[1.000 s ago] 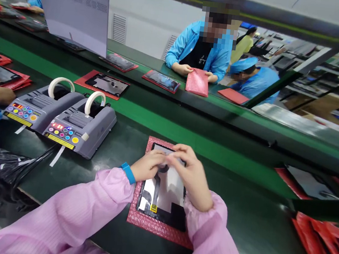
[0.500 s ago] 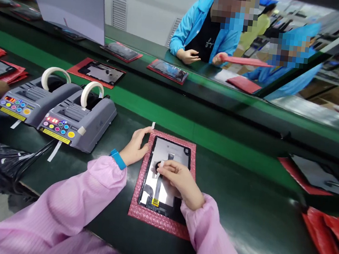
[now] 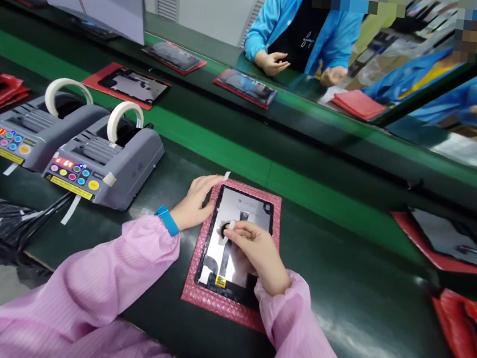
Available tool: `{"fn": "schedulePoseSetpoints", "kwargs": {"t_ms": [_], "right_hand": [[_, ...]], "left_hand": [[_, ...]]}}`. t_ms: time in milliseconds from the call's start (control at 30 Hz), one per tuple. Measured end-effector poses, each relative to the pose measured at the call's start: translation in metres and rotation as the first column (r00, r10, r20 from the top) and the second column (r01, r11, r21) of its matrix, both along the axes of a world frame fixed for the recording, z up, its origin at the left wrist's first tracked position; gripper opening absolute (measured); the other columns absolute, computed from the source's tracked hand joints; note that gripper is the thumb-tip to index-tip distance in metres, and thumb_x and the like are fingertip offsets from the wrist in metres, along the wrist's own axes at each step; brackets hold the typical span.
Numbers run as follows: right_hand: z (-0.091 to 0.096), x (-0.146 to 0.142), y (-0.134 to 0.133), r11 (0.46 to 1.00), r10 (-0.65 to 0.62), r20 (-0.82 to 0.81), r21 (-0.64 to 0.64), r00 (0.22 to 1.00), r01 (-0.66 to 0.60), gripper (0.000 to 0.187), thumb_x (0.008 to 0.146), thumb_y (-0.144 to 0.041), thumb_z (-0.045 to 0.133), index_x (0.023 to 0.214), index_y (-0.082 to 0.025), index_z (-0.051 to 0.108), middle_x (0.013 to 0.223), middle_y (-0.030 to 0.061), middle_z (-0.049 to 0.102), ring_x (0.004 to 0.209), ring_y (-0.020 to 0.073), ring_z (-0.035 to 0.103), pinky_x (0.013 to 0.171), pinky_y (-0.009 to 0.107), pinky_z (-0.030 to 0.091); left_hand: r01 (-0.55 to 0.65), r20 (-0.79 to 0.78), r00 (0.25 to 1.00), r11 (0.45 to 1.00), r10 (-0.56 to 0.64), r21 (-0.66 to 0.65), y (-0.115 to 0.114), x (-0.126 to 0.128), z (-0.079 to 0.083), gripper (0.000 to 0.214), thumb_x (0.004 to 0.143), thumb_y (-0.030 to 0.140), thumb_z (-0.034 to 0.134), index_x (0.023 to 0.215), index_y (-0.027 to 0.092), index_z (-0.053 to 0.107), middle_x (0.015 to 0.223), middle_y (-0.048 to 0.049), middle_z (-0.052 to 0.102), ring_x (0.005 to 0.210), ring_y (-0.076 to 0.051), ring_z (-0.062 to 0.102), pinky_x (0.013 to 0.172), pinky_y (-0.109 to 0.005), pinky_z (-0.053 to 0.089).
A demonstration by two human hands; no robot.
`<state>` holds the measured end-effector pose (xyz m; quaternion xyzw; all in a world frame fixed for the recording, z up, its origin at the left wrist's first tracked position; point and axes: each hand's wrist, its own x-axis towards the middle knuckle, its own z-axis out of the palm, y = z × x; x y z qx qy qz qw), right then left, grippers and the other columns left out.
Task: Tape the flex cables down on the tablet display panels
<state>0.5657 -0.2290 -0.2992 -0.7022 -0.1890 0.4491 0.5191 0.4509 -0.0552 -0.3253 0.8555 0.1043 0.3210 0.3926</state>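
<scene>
A tablet back panel [image 3: 243, 214] with a black flex strip lies on a pink bubble-wrap sheet [image 3: 199, 298] on the dark green bench. My right hand [image 3: 256, 253] rests on the panel's middle, fingers pinched on a small white tape piece [image 3: 228, 230] at the flex strip. My left hand [image 3: 195, 203] lies against the sheet's upper left edge, with another white tape strip [image 3: 226, 175] stuck on a fingertip. Both sleeves are pink, and a blue band sits on my left wrist.
Two grey tape dispensers [image 3: 103, 158] with white rolls stand to the left. A green conveyor belt [image 3: 232, 158] runs behind, carrying more panels on red sheets. Opposite, a person in a blue coat [image 3: 307, 31] has both hands above the far bench. Red bags [image 3: 466, 331] lie at right.
My hands came apart from the panel's top: the left went to the sheet's left edge, the right down onto the flex strip with tape. The person opposite put the red bag down.
</scene>
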Motion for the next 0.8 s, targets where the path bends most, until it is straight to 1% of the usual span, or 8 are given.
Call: {"fn": "schedulePoseSetpoints", "kwargs": {"t_ms": [67, 133, 233, 300, 467, 600, 700, 800], "right_hand": [[-0.007, -0.001, 0.0, 1.0, -0.014, 0.041, 0.02, 0.999, 0.013, 0.042, 0.052, -0.045, 0.089, 0.077, -0.019, 0.067, 0.073, 0.0028, 0.072, 0.066, 0.0155, 0.064, 0.06, 0.027, 0.047], [-0.015, -0.001, 0.001, 0.999, -0.036, 0.094, 0.04, 0.995, 0.033, 0.042, 0.053, -0.046, 0.089, 0.078, -0.019, 0.068, 0.075, 0.0036, 0.073, 0.069, 0.0167, 0.065, 0.063, 0.028, 0.048], [-0.023, -0.002, 0.001, 0.998, -0.05, 0.171, 0.056, 0.984, 0.041, 0.041, 0.059, -0.049, 0.085, 0.081, -0.019, 0.069, 0.079, 0.0051, 0.073, 0.073, 0.0187, 0.066, 0.065, 0.029, 0.049], [-0.025, -0.002, 0.002, 0.998, -0.047, 0.218, 0.053, 0.975, 0.036, 0.039, 0.061, -0.05, 0.083, 0.082, -0.019, 0.07, 0.081, 0.0059, 0.074, 0.075, 0.0199, 0.066, 0.066, 0.03, 0.049], [-0.022, -0.004, 0.003, 0.998, -0.043, 0.255, 0.052, 0.966, 0.031, 0.036, 0.062, -0.048, 0.083, 0.08, -0.02, 0.071, 0.08, 0.0051, 0.073, 0.075, 0.0203, 0.065, 0.068, 0.031, 0.049], [-0.023, -0.006, 0.0, 1.0, -0.032, 0.327, 0.009, 0.945, 0.03, 0.032, 0.065, -0.047, 0.081, 0.082, -0.021, 0.072, 0.081, 0.0031, 0.072, 0.062, 0.015, 0.057, 0.061, 0.03, 0.044], [-0.023, -0.006, 0.0, 1.0, -0.014, 0.402, -0.008, 0.915, 0.019, 0.036, 0.068, -0.046, 0.079, 0.094, -0.022, 0.071, 0.081, 0.001, 0.07, 0.053, 0.0116, 0.048, 0.056, 0.029, 0.04], [-0.021, 0.0, 0.007, 0.999, -0.044, 0.501, 0.028, 0.864, 0.035, 0.051, 0.067, -0.044, 0.081, 0.111, -0.024, 0.064, 0.09, 0.0008, 0.067, 0.051, 0.0101, 0.045, 0.057, 0.029, 0.041]], "left_hand": [[0.028, -0.031, 0.999, 1.0, -0.028, 0.006, 0.0, 0.0, 0.0, 0.067, 0.083, 0.013, 0.048, 0.147, 0.026, 0.031, 0.146, -0.01, 0.042, 0.137, -0.028, 0.036, 0.116, -0.05, 0.027], [0.094, -0.075, 0.993, 0.995, -0.093, 0.013, -0.002, -0.001, 0.001, 0.075, 0.082, 0.02, 0.055, 0.15, 0.026, 0.024, 0.152, -0.0115, 0.035, 0.142, -0.03, 0.029, 0.118, -0.052, 0.024], [0.217, -0.165, 0.963, 0.976, -0.212, 0.014, -0.007, -0.003, 0.002, 0.09, 0.08, 0.033, 0.064, 0.153, 0.025, 0.012, 0.156, -0.0156, 0.025, 0.146, -0.034, 0.021, 0.12, -0.059, 0.014], [0.259, -0.226, 0.942, 0.966, -0.247, 0.023, -0.011, -0.005, 0.002, 0.095, 0.079, 0.037, 0.066, 0.153, 0.024, 0.008, 0.157, -0.0174, 0.023, 0.147, -0.036, 0.019, 0.118, -0.064, 0.007], [0.258, -0.292, 0.932, 0.96, -0.217, 0.109, -0.02, -0.005, 0.001, 0.097, 0.076, 0.043, 0.07, 0.152, 0.023, 0.012, 0.156, -0.0181, 0.023, 0.148, -0.035, 0.018, 0.118, -0.066, 0.002], [0.213, -0.349, 0.926, 0.964, -0.147, 0.159, -0.025, -0.002, 0.002, 0.091, 0.078, 0.043, 0.069, 0.15, 0.025, 0.018, 0.155, -0.0169, 0.025, 0.147, -0.035, 0.019, 0.119, -0.065, 0.003], [0.205, -0.377, 0.916, 0.966, -0.134, 0.155, -0.027, 0.0, 0.003, 0.096, 0.076, 0.044, 0.072, 0.151, 0.022, 0.017, 0.155, -0.0189, 0.025, 0.147, -0.036, 0.018, 0.119, -0.064, 0.004], [0.211, -0.394, 0.909, 0.966, -0.136, 0.152, -0.026, 0.0, 0.003, 0.099, 0.074, 0.045, 0.075, 0.151, 0.021, 0.017, 0.156, -0.0195, 0.023, 0.148, -0.036, 0.017, 0.119, -0.064, 0.004]]}}
